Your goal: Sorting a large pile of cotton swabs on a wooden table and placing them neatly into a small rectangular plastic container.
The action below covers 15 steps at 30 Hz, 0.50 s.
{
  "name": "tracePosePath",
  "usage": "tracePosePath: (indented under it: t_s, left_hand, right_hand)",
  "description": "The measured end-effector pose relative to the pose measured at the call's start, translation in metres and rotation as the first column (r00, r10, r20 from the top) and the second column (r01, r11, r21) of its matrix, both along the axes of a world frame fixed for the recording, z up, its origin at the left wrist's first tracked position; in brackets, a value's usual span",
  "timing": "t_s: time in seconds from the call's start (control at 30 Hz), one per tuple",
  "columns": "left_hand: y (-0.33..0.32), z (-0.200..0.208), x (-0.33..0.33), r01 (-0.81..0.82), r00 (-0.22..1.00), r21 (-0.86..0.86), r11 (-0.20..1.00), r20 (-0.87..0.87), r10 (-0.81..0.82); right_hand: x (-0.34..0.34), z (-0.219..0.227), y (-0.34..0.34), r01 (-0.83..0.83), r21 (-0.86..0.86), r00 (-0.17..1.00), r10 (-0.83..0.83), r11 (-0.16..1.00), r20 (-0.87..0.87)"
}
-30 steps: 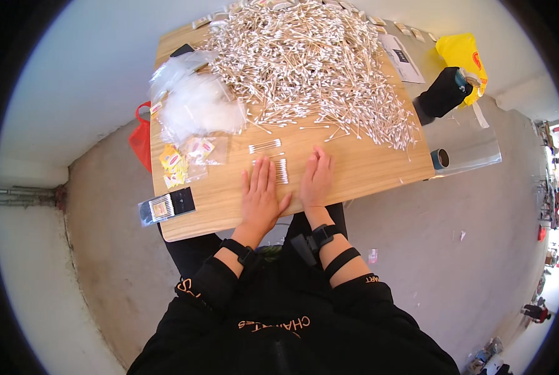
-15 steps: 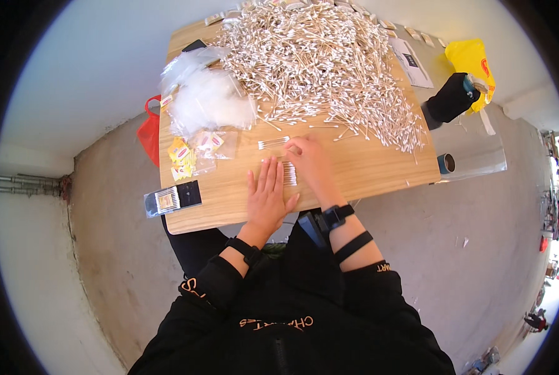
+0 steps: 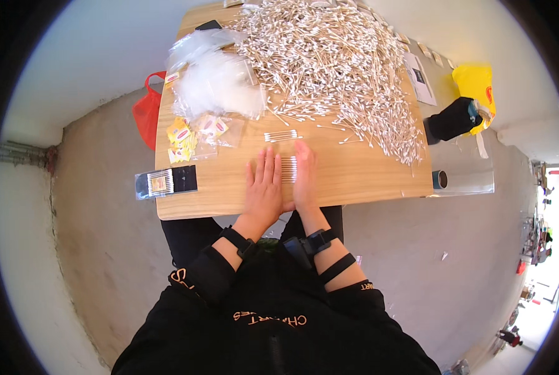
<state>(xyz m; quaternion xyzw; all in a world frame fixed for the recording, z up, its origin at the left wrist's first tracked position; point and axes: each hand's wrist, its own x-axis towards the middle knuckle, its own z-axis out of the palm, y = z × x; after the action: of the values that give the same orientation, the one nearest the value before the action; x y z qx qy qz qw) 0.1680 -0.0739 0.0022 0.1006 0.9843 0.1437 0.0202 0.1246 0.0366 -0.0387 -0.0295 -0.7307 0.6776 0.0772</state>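
A neat row of cotton swabs point(image 3: 289, 169) lies on the wooden table between my two hands. My left hand point(image 3: 264, 187) rests flat at the row's left side, fingers stretched out. On the other side my right hand point(image 3: 305, 177) stands on edge with its fingers straight, touching or nearly touching the swab ends. Just beyond my fingertips is a small group of swabs point(image 3: 281, 135) laid side by side. A great heap of loose cotton swabs point(image 3: 329, 59) covers the far part of the table.
Clear plastic bags point(image 3: 214, 87) are piled at the left, near yellow-and-white labels point(image 3: 181, 137). A packed swab bag on a black pad point(image 3: 167, 182) overhangs the table's left edge. A red bag point(image 3: 147, 115) hangs beyond. At the right stand a dark cup point(image 3: 440, 180) and a black-covered bottle point(image 3: 451, 120).
My right hand has come down from the small swab group to the right side of the row, its fingers now straightened. The left hand stays beside the row.
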Motion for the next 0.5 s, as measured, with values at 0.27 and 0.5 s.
tracePosePath:
  t_s: [0.27,0.5]
  left_hand:
    - [-0.05,0.005,0.025,0.052,0.998,-0.027,0.998,0.031,-0.051]
    - [-0.124,-0.012,0.044,-0.087,0.993,-0.355,0.931,-0.102,0.054]
  right_hand:
    - [0.037,0.008,-0.059,-0.104,0.104,0.991,0.113,0.989,-0.076]
    - [0.045,0.021,-0.153,-0.117,0.204,0.989,0.133,0.972,-0.07]
